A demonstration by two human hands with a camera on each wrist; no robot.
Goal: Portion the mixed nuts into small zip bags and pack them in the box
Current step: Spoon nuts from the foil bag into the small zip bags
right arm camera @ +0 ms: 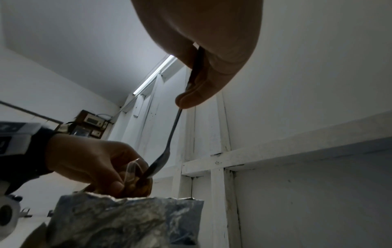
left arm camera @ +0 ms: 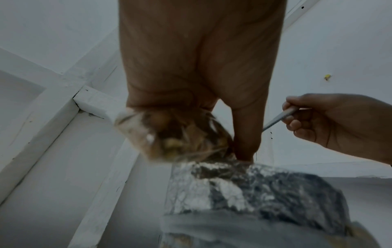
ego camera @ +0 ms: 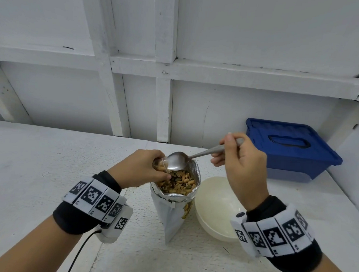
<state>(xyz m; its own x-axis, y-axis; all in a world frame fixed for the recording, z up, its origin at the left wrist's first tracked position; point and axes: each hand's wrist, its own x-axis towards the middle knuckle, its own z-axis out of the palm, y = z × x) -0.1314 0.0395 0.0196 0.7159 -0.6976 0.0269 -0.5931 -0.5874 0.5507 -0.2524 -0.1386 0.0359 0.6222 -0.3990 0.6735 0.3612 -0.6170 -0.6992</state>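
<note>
- Head view: the left hand (ego camera: pixel 140 167) pinches a small zip bag (ego camera: pixel 162 163) open over the foil nut pouch (ego camera: pixel 174 195), likely so spills fall back.
- The right hand (ego camera: pixel 238 157), fingers curled round the spoon (ego camera: pixel 178 160), tips it at the bag's mouth.
- The blue-lidded box (ego camera: pixel 290 148) sits closed, far right.

The spoon (ego camera: pixel 176 161) is dull metal, the nut bag (ego camera: pixel 176 200) crinkled shiny foil, the box (ego camera: pixel 290 148) glossy blue plastic.

Two hands (ego camera: pixel 139 167) (ego camera: pixel 244 160), one spoon (ego camera: pixel 176 161), one foil nut bag (ego camera: pixel 175 214), one zip bag (left arm camera: pixel 169 135), one bowl (ego camera: pixel 216 208), one blue box (ego camera: pixel 290 148)
</note>
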